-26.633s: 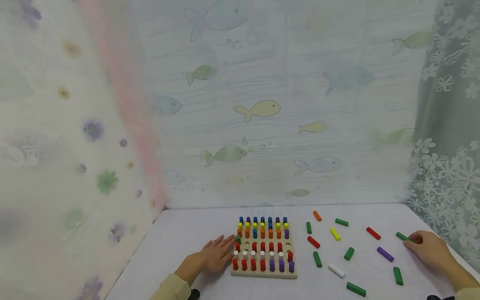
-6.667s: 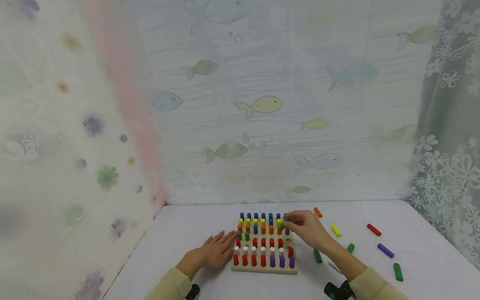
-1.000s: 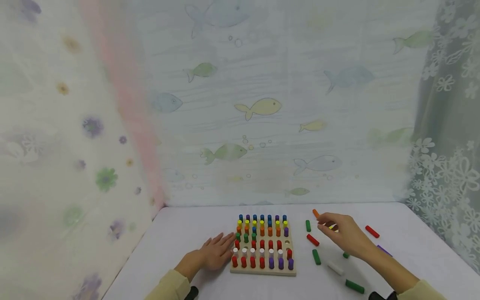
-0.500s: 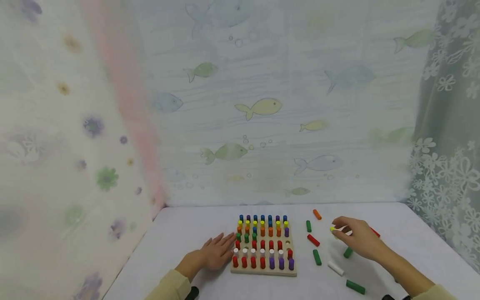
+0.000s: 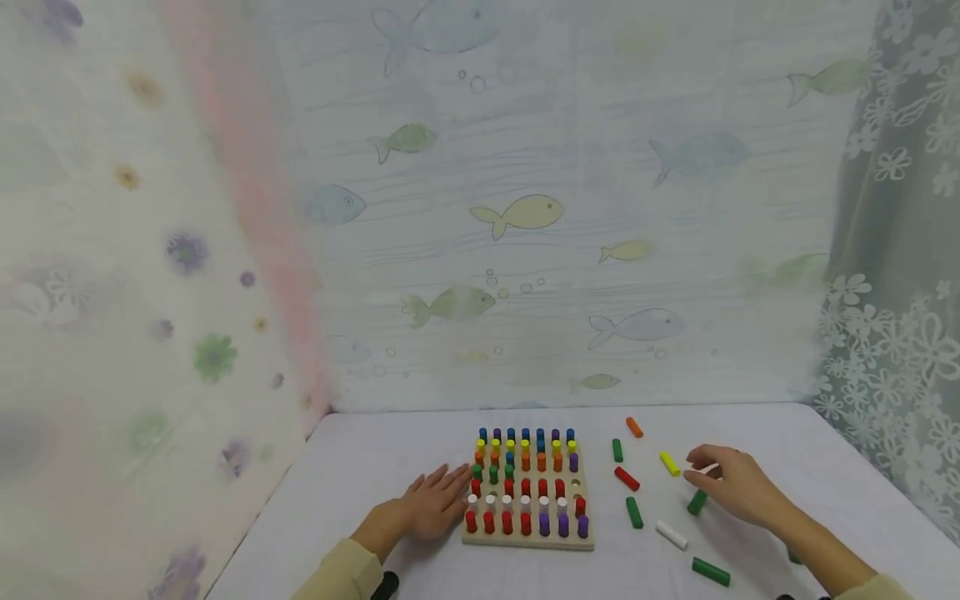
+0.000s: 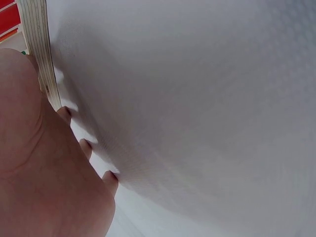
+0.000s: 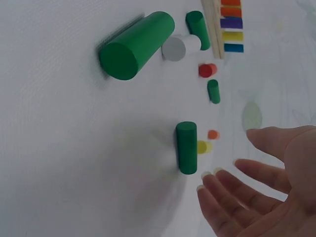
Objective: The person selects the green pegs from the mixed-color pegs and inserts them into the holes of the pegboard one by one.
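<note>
A wooden pegboard (image 5: 527,542) stands on the table with rows of coloured pegs upright in it. Its green row holds three green pegs (image 5: 492,475) at the left, with uncovered holes farther right. My left hand (image 5: 431,504) lies flat on the tabletop, fingers extended against the board's left side. Over the loose pegs at right hovers my right hand (image 5: 738,483), fingers apart and nothing between them, as the right wrist view (image 7: 247,197) shows. Just below its fingertips lies a green peg (image 5: 697,502); a yellow peg (image 5: 670,464) is to its left.
Between board and right hand lie a red peg (image 5: 627,478), an orange peg (image 5: 634,427), a white peg (image 5: 671,535) and several green pegs (image 5: 710,572). Another green peg (image 5: 794,555) is mostly covered by the right forearm. A fish-patterned curtain (image 5: 525,333) closes off the table's back.
Over the last second my right hand has shifted right, past the yellow peg. Since the oldest frame, two more green pegs stand in the board. My left hand has stayed put.
</note>
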Motion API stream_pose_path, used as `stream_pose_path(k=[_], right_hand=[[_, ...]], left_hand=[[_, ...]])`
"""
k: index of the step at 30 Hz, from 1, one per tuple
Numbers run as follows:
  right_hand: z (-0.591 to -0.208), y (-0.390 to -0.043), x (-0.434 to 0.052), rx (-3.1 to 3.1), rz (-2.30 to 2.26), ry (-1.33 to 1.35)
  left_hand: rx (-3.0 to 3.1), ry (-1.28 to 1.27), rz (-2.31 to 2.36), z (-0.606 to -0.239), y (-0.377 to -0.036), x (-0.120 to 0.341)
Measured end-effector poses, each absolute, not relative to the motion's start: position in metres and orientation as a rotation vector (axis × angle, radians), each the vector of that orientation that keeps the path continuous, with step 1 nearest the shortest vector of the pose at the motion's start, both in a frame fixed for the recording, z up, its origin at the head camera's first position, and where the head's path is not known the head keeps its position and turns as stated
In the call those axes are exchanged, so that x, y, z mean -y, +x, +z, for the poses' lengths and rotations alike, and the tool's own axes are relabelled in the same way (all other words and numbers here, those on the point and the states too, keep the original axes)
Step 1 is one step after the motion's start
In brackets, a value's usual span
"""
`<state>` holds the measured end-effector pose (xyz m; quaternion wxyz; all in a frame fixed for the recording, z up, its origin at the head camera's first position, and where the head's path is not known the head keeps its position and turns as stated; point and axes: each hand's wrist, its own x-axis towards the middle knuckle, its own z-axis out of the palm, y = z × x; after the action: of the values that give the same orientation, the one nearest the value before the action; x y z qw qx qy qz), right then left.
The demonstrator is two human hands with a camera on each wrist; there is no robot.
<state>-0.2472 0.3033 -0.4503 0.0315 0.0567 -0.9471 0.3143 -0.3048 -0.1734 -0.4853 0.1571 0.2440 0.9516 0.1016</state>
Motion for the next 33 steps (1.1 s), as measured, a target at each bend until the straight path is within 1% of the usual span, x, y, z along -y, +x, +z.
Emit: stream_pose_path(k=[5, 14, 17, 21, 24, 33], right_hand=[[-0.457, -0.248, -0.312, 2.957, 0.962, 0.142], [-0.465, -0.244, -0.318, 2.984, 1.103, -0.039], [-0.469, -0.243, -0.317, 2.978, 1.179, -0.108], [-0.475, -0.243, -0.316, 2.971, 1.190, -0.163], [-0.477, -0.244, -0.315, 2.963, 1.185, -0.174], [-0.478, -0.248, -0.304, 2.933, 1.190, -0.105]], left_hand=[[-2.720, 0.708, 0.297, -0.491, -0.310, 0.175], [-2.731, 0.662, 0.245, -0.476, -0.301, 0.169], [-2.730, 0.661, 0.251, -0.480, -0.303, 0.170], [-2.724, 0.672, 0.299, -0.499, -0.313, 0.176], [-2.729, 0.668, 0.316, -0.510, -0.319, 0.179], [-2.742, 0.695, 0.302, -0.505, -0.319, 0.178]])
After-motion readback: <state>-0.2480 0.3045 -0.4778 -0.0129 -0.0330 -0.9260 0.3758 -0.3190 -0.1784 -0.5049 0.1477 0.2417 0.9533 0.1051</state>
